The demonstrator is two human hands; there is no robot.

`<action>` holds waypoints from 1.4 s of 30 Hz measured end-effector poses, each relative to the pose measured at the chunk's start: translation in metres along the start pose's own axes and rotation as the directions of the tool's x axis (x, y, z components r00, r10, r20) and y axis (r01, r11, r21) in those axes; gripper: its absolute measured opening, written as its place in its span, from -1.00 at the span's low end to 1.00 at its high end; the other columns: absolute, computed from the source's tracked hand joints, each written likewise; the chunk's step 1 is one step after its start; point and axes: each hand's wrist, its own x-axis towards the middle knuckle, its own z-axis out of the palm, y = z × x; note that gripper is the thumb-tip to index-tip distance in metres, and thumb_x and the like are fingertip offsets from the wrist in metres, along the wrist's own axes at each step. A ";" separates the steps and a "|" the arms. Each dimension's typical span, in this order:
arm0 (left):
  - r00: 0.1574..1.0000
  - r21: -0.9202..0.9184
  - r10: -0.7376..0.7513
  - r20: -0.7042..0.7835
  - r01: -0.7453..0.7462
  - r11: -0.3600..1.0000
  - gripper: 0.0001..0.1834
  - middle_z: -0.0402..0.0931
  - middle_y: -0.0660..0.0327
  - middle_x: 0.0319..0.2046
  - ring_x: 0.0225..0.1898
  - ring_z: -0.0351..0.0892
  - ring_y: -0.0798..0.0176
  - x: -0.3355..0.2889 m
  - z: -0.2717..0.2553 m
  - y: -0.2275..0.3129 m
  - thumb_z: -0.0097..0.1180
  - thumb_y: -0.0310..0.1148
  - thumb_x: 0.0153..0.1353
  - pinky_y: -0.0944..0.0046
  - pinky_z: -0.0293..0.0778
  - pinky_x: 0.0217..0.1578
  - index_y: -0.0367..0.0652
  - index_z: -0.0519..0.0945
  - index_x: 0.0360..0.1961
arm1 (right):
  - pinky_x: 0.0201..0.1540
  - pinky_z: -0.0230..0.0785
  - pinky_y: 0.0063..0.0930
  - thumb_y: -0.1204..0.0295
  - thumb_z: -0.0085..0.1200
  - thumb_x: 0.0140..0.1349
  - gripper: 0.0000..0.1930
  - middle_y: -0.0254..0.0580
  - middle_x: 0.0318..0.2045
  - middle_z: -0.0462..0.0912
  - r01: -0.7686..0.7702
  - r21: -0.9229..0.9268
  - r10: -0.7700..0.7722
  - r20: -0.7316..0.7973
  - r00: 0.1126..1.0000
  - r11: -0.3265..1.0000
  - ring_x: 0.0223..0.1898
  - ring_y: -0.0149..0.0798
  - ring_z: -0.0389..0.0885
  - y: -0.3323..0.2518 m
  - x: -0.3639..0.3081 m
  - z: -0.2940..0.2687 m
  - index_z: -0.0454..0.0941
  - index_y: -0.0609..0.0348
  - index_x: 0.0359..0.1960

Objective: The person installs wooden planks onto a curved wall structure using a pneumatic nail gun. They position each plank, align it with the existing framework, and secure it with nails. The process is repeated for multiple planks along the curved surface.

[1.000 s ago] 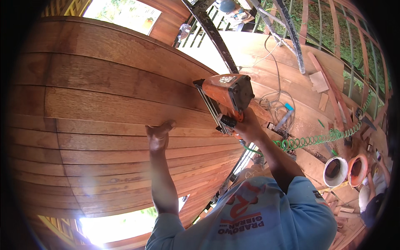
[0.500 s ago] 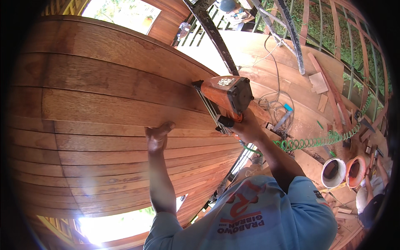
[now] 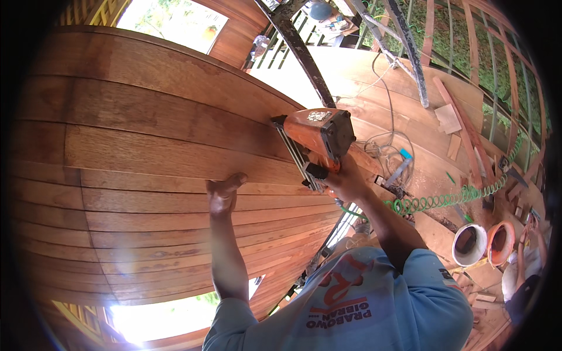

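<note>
My right hand (image 3: 350, 180) is wrapped round the handle of an orange and black pneumatic nail gun (image 3: 311, 131). The gun's nose touches the face of a wall of brown wooden boards. A coiled green air hose (image 3: 433, 202) runs off to the right from below its handle. To the left, my left hand (image 3: 222, 192) grips the lower edge of a wooden plank (image 3: 146, 153), its thumb along the plank and its fingers mostly hidden at the edge. More overlapping boards (image 3: 175, 234) lie below that plank.
A dark metal scaffold leg (image 3: 301, 55) slants beyond the wall top. On the floor are a handsaw (image 3: 399, 171), a grey cable (image 3: 391, 111), wood offcuts (image 3: 448, 118), a white bucket (image 3: 469, 245) and an orange bucket (image 3: 501, 243). Another person (image 3: 530, 263) works at the right.
The view has shifted slightly. Both my hands and the nail gun keep their places on the boards. At the right, the other person's hands have moved a little.
</note>
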 end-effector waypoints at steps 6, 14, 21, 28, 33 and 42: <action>0.996 -0.023 0.068 0.059 -0.067 0.998 -0.37 0.54 0.22 -0.14 -0.24 0.54 0.27 0.000 0.001 -0.002 0.23 -0.81 -0.05 0.23 0.50 -0.15 -0.24 0.50 0.13 | -0.52 0.35 -0.52 0.35 0.23 0.33 -0.76 -0.32 -0.59 0.53 -0.014 0.083 0.013 0.015 1.000 0.996 -0.58 -0.49 0.49 -0.007 0.004 0.003 0.44 0.17 -0.39; 0.992 -0.039 0.066 0.108 -0.062 0.997 -0.28 0.51 0.21 -0.01 -0.12 0.53 0.27 -0.001 0.002 0.000 0.27 -0.81 -0.04 0.23 0.50 -0.09 -0.22 0.46 0.22 | -0.58 0.28 -0.54 0.34 0.23 0.33 -0.78 -0.33 -0.61 0.53 0.022 -0.046 -0.022 0.006 1.000 0.999 -0.65 -0.52 0.46 -0.020 0.007 0.010 0.45 0.14 -0.38; 0.997 -0.013 0.058 0.056 -0.057 0.998 -0.34 0.47 0.21 -0.08 -0.10 0.51 0.26 0.000 0.006 0.002 0.28 -0.79 -0.10 0.22 0.53 -0.10 -0.22 0.48 0.11 | -0.61 0.24 -0.57 0.34 0.24 0.32 -0.78 -0.34 -0.61 0.53 0.016 -0.003 -0.017 -0.065 0.998 1.000 -0.66 -0.54 0.44 -0.019 0.007 0.017 0.48 0.16 -0.35; 0.996 -0.047 0.053 0.078 -0.049 0.998 -0.43 0.56 0.21 -0.21 -0.21 0.57 0.28 0.004 0.001 -0.001 0.30 -0.76 -0.13 0.24 0.55 -0.17 -0.23 0.55 0.00 | -0.43 0.43 -0.51 0.33 0.24 0.32 -0.79 -0.36 -0.54 0.56 -0.022 -0.011 0.022 -0.012 1.000 1.000 -0.51 -0.52 0.54 -0.018 0.003 0.001 0.54 0.21 -0.33; 0.988 -0.005 0.099 0.115 -0.099 0.995 -0.60 0.61 0.23 -0.33 -0.34 0.61 0.30 0.007 -0.004 -0.007 0.37 -0.71 -0.12 0.27 0.57 -0.27 -0.24 0.62 -0.19 | -0.50 0.36 -0.55 0.36 0.21 0.33 -0.77 -0.32 -0.57 0.55 -0.017 0.044 0.021 -0.100 0.995 0.999 -0.54 -0.52 0.52 -0.005 -0.020 -0.001 0.45 0.16 -0.41; 0.942 0.212 0.271 0.198 -0.311 0.926 -0.82 0.59 0.33 -0.50 -0.44 0.53 0.44 0.004 0.014 0.018 0.45 -0.53 0.06 0.32 0.44 -0.39 -0.26 0.64 -0.38 | -0.52 0.31 -0.42 0.49 0.08 0.34 -0.86 -0.31 -0.65 0.40 -0.166 0.058 0.174 -0.189 0.966 0.984 -0.63 -0.34 0.42 0.012 -0.074 0.020 0.41 0.18 -0.38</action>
